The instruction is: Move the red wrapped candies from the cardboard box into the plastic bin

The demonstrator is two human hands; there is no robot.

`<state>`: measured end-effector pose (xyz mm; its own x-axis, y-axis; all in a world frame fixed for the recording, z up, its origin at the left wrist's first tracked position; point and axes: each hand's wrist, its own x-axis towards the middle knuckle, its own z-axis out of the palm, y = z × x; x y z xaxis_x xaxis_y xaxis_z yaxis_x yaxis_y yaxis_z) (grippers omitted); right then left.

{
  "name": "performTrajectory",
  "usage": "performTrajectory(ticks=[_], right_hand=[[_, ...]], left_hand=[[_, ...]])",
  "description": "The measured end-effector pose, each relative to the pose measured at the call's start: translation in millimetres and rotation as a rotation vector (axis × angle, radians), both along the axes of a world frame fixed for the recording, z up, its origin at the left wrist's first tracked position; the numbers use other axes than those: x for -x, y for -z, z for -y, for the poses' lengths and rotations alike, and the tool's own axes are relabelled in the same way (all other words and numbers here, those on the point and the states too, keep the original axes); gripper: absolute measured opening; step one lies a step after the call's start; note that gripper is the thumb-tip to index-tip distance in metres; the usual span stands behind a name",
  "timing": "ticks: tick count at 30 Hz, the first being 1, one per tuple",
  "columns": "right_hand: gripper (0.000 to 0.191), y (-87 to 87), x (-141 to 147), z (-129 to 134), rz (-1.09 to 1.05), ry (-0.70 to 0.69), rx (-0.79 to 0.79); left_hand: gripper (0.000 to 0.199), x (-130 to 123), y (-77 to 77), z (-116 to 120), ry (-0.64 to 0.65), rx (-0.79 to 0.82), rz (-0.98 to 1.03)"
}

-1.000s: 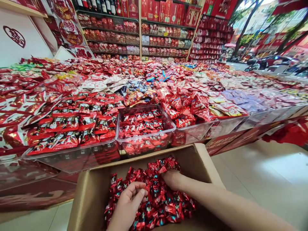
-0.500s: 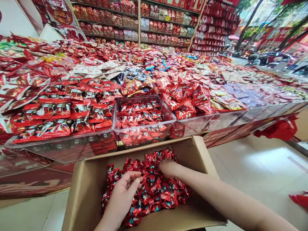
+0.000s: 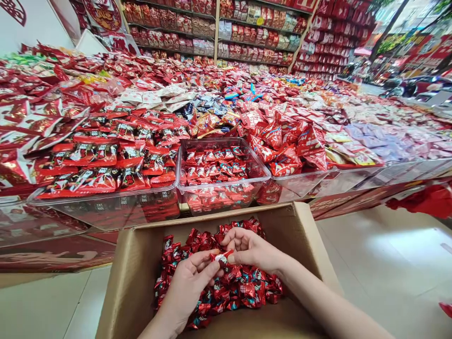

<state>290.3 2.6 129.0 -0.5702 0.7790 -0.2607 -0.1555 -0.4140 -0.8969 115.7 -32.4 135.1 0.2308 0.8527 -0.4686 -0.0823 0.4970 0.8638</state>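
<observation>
Red candy (image 3: 221,258) sits pinched between left hand (image 3: 190,280) and right hand (image 3: 256,249); below them, loose candies (image 3: 252,288) heap in the cardboard box (image 3: 118,282). Beyond, the clear tub (image 3: 226,184) holds rowed candies (image 3: 212,169) below its rim.

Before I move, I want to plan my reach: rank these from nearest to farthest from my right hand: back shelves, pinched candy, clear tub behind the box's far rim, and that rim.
From the right hand:
1. Pinched candy, at its fingertips
2. Far rim, just ahead
3. Clear tub, beyond the rim
4. Back shelves, at the rear
</observation>
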Motion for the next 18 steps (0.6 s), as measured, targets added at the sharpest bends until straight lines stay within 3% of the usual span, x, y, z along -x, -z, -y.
performTrajectory(ticks=[4,10,13,15,18], right_hand=[[0.025,4.4,3.2,6.4,0.119,0.060,-0.114],[0.025,10.1,10.2,11.0,0.040,0.153,0.005],[0.025,10.3,11.0,10.9,0.083,0.149,-0.007],[0.022,4.8,9.4,11.5,0.188,0.141,-0.120],[0.029,-11.9,4.9,15.2,0.374,0.095,-0.517]], left_hand=[[0.029,0.2,1.9,-2.5,-0.040,-0.032,-0.015],[0.032,0.4,-0.6,-1.3,-0.065,0.047,0.062],[0.027,0.9,-4.0,-1.5,-0.092,0.046,0.097],[0.023,1.2,-6.5,-2.7,-0.108,0.015,0.029],[0.020,1.6,-7.4,-4.2,-0.109,-0.029,-0.059]])
